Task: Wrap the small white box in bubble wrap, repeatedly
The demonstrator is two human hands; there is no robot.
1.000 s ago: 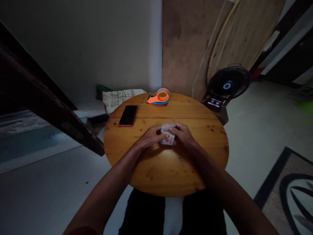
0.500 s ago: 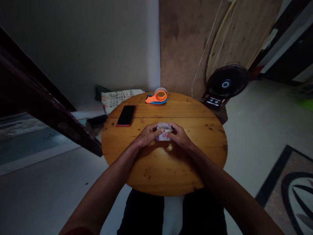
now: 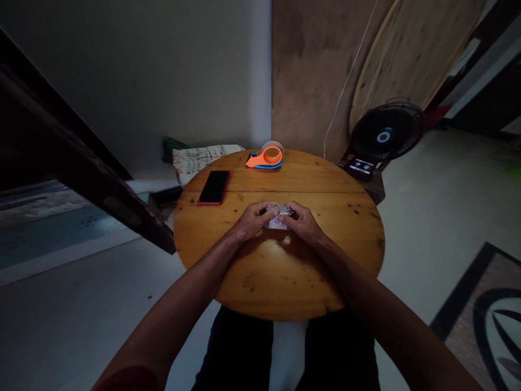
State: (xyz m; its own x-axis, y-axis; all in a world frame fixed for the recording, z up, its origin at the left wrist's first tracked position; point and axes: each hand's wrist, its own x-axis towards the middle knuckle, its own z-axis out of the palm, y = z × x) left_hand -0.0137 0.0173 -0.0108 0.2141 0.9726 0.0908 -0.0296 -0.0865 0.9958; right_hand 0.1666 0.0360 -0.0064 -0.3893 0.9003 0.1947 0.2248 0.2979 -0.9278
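Observation:
My left hand (image 3: 251, 220) and my right hand (image 3: 303, 221) meet over the middle of a round wooden table (image 3: 280, 271). Between their fingers they hold a small white packet with pink print (image 3: 277, 219), pressed low against the tabletop. Most of the packet is hidden under my fingers. Both forearms reach in from the near edge of the table.
A black phone in a red case (image 3: 214, 187) lies at the table's left. An orange and blue tape dispenser (image 3: 265, 157) sits at the far edge. A black fan (image 3: 385, 136) stands on the floor to the right, a printed sack (image 3: 199, 160) behind the table, a dark wooden beam (image 3: 81, 157) at left.
The packet looks smaller and flatter now, more covered by my fingers. Both hands have closed in over it and stayed at the table's middle.

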